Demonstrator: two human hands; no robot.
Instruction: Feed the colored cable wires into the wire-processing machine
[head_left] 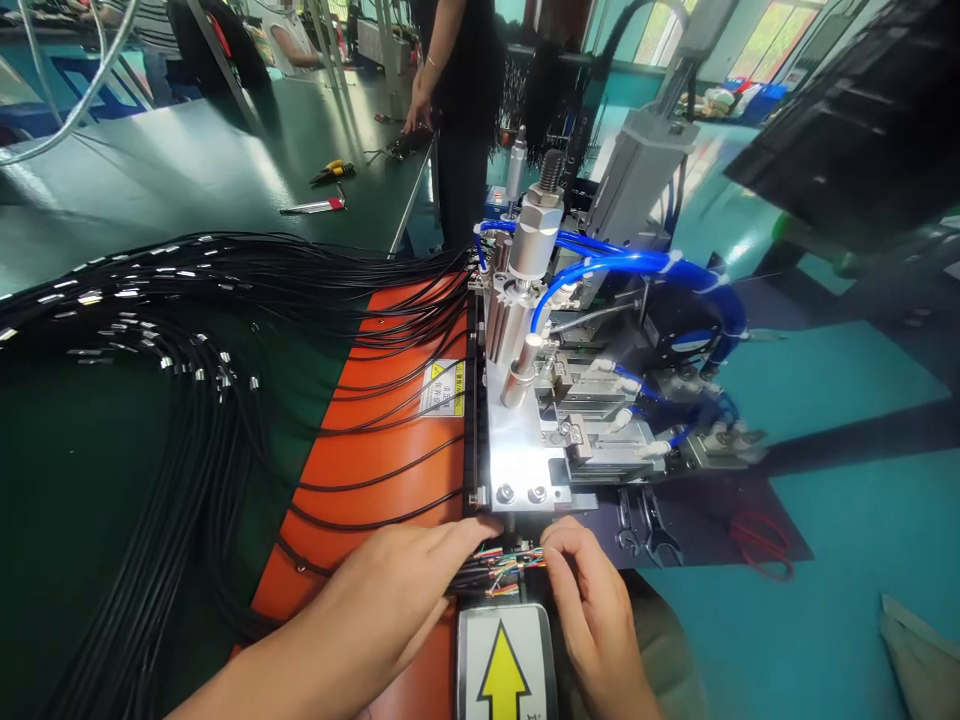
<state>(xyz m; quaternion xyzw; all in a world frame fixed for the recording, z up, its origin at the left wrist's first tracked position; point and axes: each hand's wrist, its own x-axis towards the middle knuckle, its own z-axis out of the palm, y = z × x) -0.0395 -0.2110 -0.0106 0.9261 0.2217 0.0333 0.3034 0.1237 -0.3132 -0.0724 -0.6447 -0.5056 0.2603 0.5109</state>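
My left hand [405,585] lies over black cables at the near edge of the orange conveyor belt [375,450], its fingers closed on a cable end. My right hand [592,600] is curled and pinches the same cable's stripped end, where coloured wires [510,565] fan out between the two hands. Just beyond the fingertips stands the metal plate of a pneumatic machine [525,440]. A sign with a yellow arrow [504,665] lies below the wires.
Several black cables [187,330] spread over the green table and across the belt. Blue air hoses [637,265] loop over the machine. Wrenches [649,530] lie at its base. A person in black [457,90] stands at the far table, where pliers [330,172] lie.
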